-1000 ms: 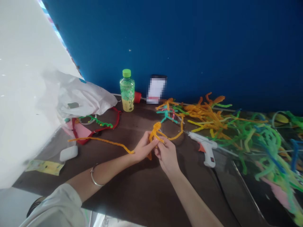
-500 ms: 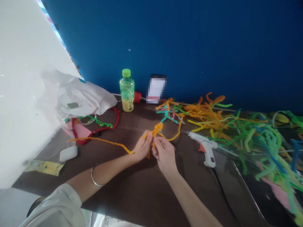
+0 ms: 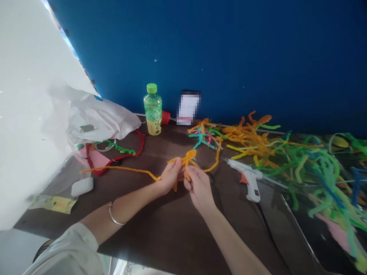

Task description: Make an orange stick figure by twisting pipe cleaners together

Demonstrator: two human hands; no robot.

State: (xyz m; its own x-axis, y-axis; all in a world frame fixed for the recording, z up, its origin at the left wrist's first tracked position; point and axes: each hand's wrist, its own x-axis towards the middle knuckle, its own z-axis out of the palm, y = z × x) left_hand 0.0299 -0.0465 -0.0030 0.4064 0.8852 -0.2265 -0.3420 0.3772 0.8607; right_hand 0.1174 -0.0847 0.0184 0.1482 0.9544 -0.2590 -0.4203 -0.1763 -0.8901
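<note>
An orange pipe-cleaner figure with a wound, rounded top is between my hands, above the middle of the table. My left hand is closed on its left side, with one short strand poking out past the thumb. Pinched in the fingers of my right hand is a lower strand of the same figure. One long orange strand stretches left from my left wrist, and another orange strand curves up to the right behind my right hand. The fingertips partly hide the figure's lower part.
A white glue gun lies to the right, its black cord running forward. Beyond it spreads a heap of coloured pipe cleaners. A green-capped bottle and a phone stand at the back. At left are a plastic bag and white case.
My left thumb has shifted slightly, and more of the orange strand at the left now sticks out above it. Both hands keep their hold on the figure.
</note>
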